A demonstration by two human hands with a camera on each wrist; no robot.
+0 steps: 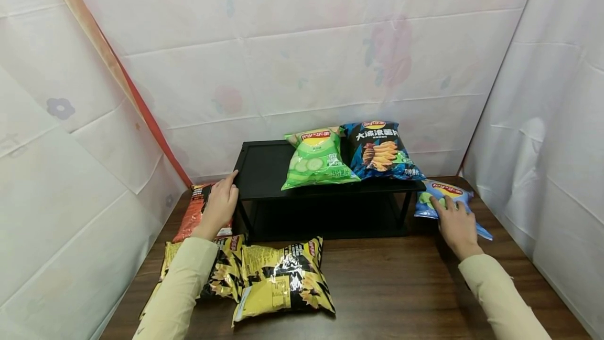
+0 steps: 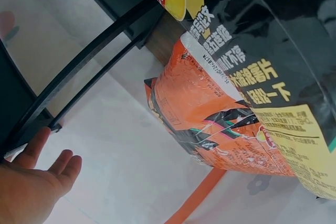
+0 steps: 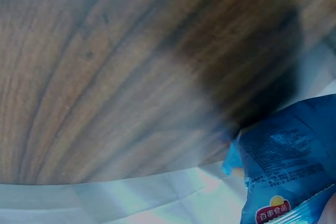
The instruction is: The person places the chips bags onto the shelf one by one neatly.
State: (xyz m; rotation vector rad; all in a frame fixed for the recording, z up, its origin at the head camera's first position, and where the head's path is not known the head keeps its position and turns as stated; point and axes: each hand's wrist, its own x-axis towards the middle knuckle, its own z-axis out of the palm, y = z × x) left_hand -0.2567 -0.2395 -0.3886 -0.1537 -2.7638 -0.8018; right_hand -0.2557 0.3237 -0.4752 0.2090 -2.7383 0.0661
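My left hand (image 1: 220,202) is at the left end of a black two-tier shelf (image 1: 261,169), its index finger extended to the top board's edge. In the left wrist view, the fingers (image 2: 38,145) are spread beside the shelf's leg and hold nothing. At the shelf's right end, my right hand (image 1: 459,227) grips a blue chip bag (image 1: 443,193) from above. A fingertip shows at the edge of this bag (image 3: 283,166) in the right wrist view. A green chip bag (image 1: 315,159) and a dark blue chip bag (image 1: 381,151) lean on the shelf's top board.
A red-orange chip bag (image 1: 191,214) lies left of the shelf, under my left forearm. Several yellow-and-black chip bags (image 1: 288,277) lie on the brown wooden table (image 1: 391,287) in front. White printed cloth (image 1: 302,67) surrounds the table at the back and sides.
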